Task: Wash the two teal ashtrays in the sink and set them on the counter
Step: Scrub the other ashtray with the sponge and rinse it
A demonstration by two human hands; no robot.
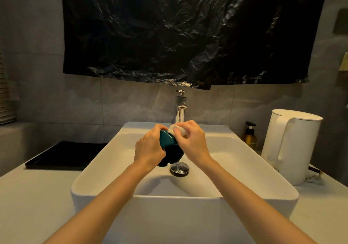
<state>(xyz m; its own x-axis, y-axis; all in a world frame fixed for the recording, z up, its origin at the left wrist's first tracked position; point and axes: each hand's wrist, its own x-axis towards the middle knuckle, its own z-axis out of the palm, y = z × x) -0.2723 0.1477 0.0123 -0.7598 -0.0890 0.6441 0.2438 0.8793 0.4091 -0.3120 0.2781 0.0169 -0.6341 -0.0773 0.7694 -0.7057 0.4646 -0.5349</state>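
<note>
- Curls fingers (160, 128) of the left hand (148, 146) round the upper rim of the teal ashtray (168, 139); holds it tilted on edge over the middle of the sink (282, 187), above the drain (179, 169) and in front of the tap (180, 112).
- Pinches a white sponge (174, 130) in fingers (181, 131) of the right hand (192, 140), pressed to the ashtray's top edge.
- Looks like mid-scrub; shows no water stream, so rinsing probably remains.
- Cannot tell whether the dark notched part below is this ashtray or the second, nested.
- Finds no ashtray set down on the counter (37, 196), by the black tray (62, 155) at its left edge or the white kettle (291, 144) at its right; leaves both set-downs to do.
</note>
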